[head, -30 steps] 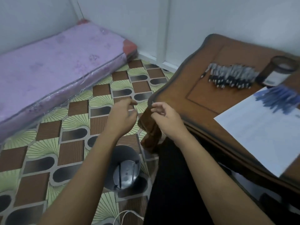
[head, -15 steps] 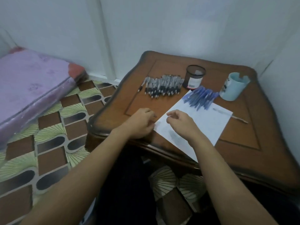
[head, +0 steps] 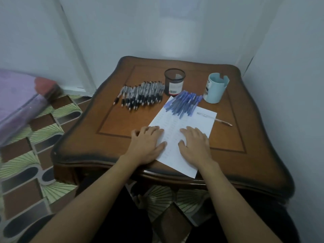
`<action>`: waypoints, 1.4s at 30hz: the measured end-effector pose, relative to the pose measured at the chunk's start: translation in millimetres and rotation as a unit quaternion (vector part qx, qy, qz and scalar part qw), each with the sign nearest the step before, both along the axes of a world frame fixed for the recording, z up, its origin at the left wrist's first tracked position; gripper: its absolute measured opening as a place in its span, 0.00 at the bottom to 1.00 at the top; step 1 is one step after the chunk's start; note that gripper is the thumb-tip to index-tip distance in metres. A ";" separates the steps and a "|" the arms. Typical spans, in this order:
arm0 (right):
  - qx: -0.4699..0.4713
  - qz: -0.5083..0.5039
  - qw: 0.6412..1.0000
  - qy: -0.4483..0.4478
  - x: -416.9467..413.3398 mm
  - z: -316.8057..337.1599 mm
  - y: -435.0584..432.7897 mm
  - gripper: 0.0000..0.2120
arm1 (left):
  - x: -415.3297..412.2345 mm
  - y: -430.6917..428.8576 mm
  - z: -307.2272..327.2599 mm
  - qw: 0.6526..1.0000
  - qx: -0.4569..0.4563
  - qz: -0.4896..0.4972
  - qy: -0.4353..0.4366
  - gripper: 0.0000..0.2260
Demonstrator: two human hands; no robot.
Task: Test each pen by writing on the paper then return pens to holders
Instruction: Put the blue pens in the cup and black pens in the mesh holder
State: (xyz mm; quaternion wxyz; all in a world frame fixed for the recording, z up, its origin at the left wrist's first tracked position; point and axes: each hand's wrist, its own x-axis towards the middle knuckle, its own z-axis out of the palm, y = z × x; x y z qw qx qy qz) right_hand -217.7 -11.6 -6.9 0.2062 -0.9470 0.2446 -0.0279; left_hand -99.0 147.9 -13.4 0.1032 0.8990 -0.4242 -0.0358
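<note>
Piles of blk pens (head: 142, 93), blue pens (head: 184, 104) lie by mesh holder (head: 174, 84), blue holder (head: 215, 91).

I log a brown wooden desk (head: 114, 123) in a white-walled corner; a purple mattress (head: 15, 99) lies on the patterned floor (head: 43, 135), left.

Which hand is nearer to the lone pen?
Right. The right hand lies flat on the paper, just left of the lone pen; the left hand rests at the paper's left edge, farther off.
</note>
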 end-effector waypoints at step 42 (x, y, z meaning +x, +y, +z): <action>-0.085 -0.264 0.959 0.051 -44.0 -9.3 -100.7 0.31 | -8.7 -211.2 14.7 0.990 -0.079 -0.096 -0.061 0.08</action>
